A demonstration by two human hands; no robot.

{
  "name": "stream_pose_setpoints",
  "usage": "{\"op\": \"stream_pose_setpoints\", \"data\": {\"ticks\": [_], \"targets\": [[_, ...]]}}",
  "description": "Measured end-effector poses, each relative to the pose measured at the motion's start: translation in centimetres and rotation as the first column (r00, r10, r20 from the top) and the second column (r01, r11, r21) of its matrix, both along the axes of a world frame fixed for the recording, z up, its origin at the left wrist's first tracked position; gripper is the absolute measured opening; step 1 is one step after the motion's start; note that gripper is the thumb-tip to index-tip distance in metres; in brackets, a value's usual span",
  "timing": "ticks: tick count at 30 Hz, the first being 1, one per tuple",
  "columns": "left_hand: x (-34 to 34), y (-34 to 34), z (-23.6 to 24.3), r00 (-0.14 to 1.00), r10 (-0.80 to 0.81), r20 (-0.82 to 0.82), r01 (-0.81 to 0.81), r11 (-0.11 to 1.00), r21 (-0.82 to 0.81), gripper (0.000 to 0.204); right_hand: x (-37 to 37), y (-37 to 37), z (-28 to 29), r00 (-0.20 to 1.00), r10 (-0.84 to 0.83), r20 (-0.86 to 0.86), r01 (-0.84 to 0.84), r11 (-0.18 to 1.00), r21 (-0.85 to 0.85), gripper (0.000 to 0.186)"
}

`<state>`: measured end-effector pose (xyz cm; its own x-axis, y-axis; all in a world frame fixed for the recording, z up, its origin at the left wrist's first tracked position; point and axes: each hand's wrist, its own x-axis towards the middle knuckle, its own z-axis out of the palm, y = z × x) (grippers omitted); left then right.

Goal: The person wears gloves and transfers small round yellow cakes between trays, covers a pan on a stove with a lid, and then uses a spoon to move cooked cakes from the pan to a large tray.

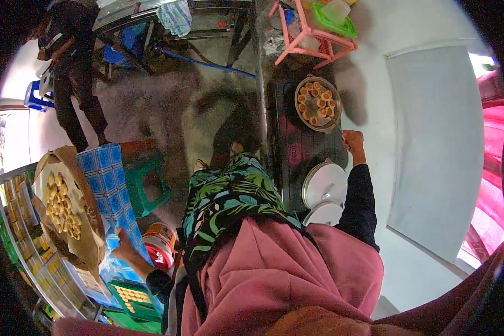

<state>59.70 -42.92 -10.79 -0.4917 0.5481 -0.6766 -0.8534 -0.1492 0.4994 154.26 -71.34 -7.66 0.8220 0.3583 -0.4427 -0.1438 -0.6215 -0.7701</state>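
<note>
- The right hand [353, 140] is closing its fingers around the near end of a thin utensil [337, 125].
- The pan [312, 105] is sitting on the dark stove [288, 140], ahead of that hand and slightly to its left.
- The utensil is slanting forward and left from the fist, its long axis pointing over the pan's near right rim toward the cakes [321, 103] inside; its far tip is too small to make out.
- The cakes are lying scattered, with bare pan showing between them; the right hand is by far the nearer one.
- The lids [326, 185] are lying closer to the body, below the right hand and beside the forearm.
- The left hand [130, 250] is hanging well apart at the blue cloth [109, 182], fingers loosely spread, apparently holding nothing; contact with the cloth is not showing clearly.
</note>
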Motion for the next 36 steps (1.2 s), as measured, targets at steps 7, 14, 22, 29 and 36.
{"op": "stream_pose_setpoints", "data": {"ticks": [7, 14, 22, 29, 36], "targets": [[16.7, -3.7, -4.5, 0.673, -0.535, 0.511, 0.553, 0.822, 0.134, 0.06, -0.6, 3.3, 4.7, 0.881, 0.414, 0.231, -0.361, 0.902, -0.239, 0.02], [40.2, 0.2, -2.8, 0.263, -0.887, 0.379, 0.853, 0.397, 0.338, 0.058, -4.0, 10.6, 13.9, 0.861, 0.48, 0.168, -0.447, 0.872, -0.2, 0.016], [48.2, 4.7, 7.6, 0.077, -0.851, 0.52, 0.718, 0.409, 0.563, 0.089, -22.4, 27.8, 27.2, 0.471, 0.874, 0.116, -0.802, 0.479, -0.357, 0.018], [31.1, 7.2, 20.4, 0.471, -0.76, 0.448, 0.295, 0.615, 0.731, 0.085, -41.8, 40.2, 33.8, 0.019, 1.0, -0.011, -0.962, 0.015, -0.272, 0.025], [12.8, 4.3, 20.2, 0.874, -0.25, 0.416, -0.109, 0.735, 0.67, 0.071, -65.5, 49.1, 34.0, -0.423, 0.906, 0.026, -0.897, -0.415, -0.155, 0.024]]}}
